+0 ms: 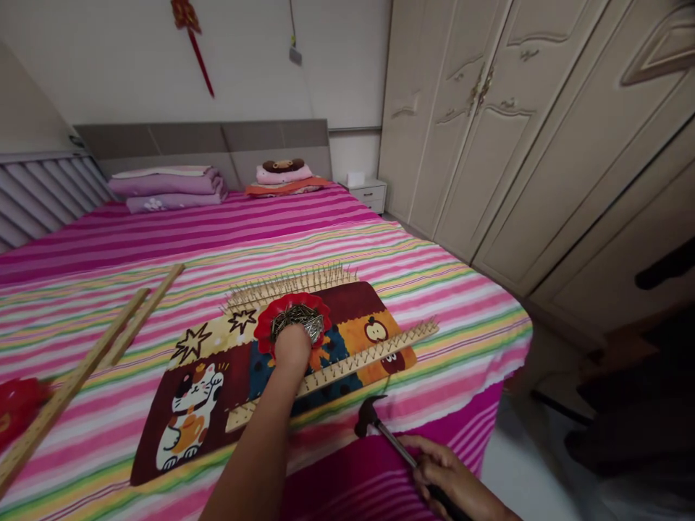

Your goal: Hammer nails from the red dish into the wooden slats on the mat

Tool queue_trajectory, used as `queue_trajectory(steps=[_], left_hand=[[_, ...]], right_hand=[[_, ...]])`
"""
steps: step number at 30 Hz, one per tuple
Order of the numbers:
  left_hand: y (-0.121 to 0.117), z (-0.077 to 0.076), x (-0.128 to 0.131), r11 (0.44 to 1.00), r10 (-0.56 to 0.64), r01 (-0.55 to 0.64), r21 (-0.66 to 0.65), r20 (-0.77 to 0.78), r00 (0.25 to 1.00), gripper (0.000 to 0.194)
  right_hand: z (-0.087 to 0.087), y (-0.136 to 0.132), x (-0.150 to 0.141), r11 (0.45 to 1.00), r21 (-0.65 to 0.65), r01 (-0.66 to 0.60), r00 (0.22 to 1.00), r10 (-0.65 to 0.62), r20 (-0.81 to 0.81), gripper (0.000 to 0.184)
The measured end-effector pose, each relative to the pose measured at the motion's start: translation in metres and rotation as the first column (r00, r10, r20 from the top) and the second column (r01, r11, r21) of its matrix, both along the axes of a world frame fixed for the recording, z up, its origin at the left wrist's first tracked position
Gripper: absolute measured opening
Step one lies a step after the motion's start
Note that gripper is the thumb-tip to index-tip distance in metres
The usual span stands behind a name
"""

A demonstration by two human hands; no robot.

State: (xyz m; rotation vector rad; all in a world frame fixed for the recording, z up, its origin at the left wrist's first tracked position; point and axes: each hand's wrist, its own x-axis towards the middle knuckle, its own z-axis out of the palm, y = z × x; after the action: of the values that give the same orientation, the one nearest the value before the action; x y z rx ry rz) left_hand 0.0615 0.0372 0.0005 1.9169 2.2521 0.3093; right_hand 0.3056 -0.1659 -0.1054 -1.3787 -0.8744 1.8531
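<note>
My left hand (pixel 292 346) reaches into a red scalloped dish (pixel 293 316) full of small metal nails, fingers curled down among them; what they pinch is hidden. My right hand (pixel 442 474) is closed around the handle of a black-headed hammer (pixel 374 421) at the bed's near edge. Two wooden strips studded with rows of nails lie on a patchwork cat mat (pixel 195 405): one (pixel 347 362) just right of my left hand, another (pixel 293 281) behind the dish.
Two bare wooden slats (pixel 98 354) lie across the striped bedspread (pixel 445 289) at left, beside a red object (pixel 19 409). Folded bedding (pixel 168 189) sits at the headboard. Wardrobe doors (pixel 489 130) line the right side; a nightstand (pixel 368 194) stands in the corner.
</note>
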Motion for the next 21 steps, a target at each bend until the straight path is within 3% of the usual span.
queue_trajectory(steps=[4,12,16,21], left_hand=[[0.007,-0.004,0.0,1.0,-0.002,0.002,-0.024,0.0,1.0,0.02],[-0.003,0.0,-0.022,1.0,0.013,-0.013,0.008,0.065,0.998,0.025],[0.001,-0.006,-0.015,0.999,-0.037,0.037,0.001,0.126,0.991,0.015],[0.007,-0.009,-0.012,1.0,-0.002,0.0,0.011,0.214,0.977,0.012]], right_hand=[[-0.003,0.001,0.0,1.0,-0.025,0.006,1.0,-0.007,-0.005,0.064],[-0.002,0.001,-0.001,1.0,-0.019,0.008,1.0,-0.009,-0.011,0.06],[0.002,0.0,-0.004,1.0,-0.017,0.024,1.0,-0.024,0.007,0.058],[0.005,0.0,-0.005,0.999,-0.026,0.037,0.999,-0.037,-0.003,0.06]])
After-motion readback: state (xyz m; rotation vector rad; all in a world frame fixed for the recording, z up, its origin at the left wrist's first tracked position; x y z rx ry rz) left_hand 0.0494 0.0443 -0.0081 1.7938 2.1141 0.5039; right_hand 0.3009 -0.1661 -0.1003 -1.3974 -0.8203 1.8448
